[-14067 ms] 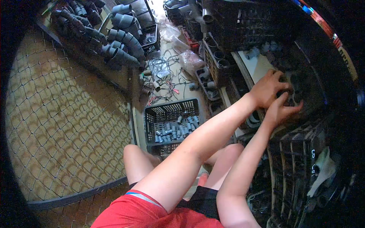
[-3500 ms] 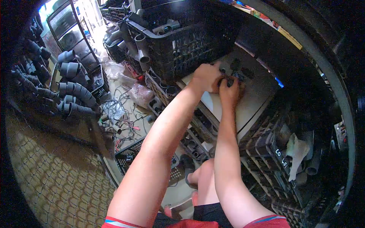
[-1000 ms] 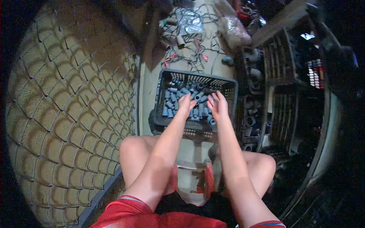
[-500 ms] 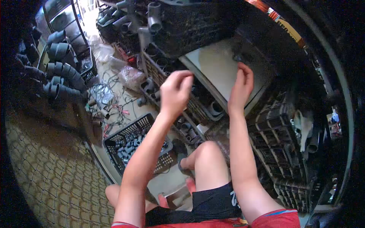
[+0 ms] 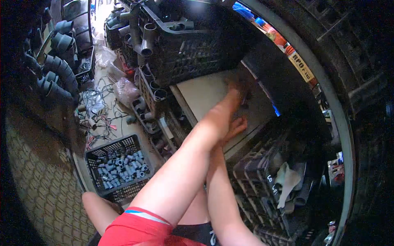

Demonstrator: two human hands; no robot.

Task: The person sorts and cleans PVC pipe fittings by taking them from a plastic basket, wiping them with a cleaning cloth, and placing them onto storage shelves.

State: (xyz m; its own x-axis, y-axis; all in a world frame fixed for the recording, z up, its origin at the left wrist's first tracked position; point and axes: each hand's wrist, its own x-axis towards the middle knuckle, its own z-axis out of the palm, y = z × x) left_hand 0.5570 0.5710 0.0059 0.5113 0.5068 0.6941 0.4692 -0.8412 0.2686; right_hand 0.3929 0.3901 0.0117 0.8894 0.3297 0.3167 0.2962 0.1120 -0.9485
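My left hand [image 5: 238, 89] reaches across my body to the far right part of a pale flat board [image 5: 197, 92]. It lies in deep shadow, so its fingers and anything in them cannot be made out. Below it, partly behind my left forearm, my right hand [image 5: 237, 128] is over the near edge of the board with fingers stretched and apart, holding nothing that I can see. A small dark shape beside my left hand is too dim to name.
A black crate [image 5: 184, 53] with grey pipe fittings stands behind the board. Lower left is a black basket [image 5: 92, 164] of small grey fittings. Stacked crates [image 5: 250, 174] stand at right. Cables and plastic bags [image 5: 125, 90] litter the floor.
My left hand has moved right and forward, crossing over my right forearm into the shadow. My right hand has drawn lower and nearer to me. The view has shifted to the right.
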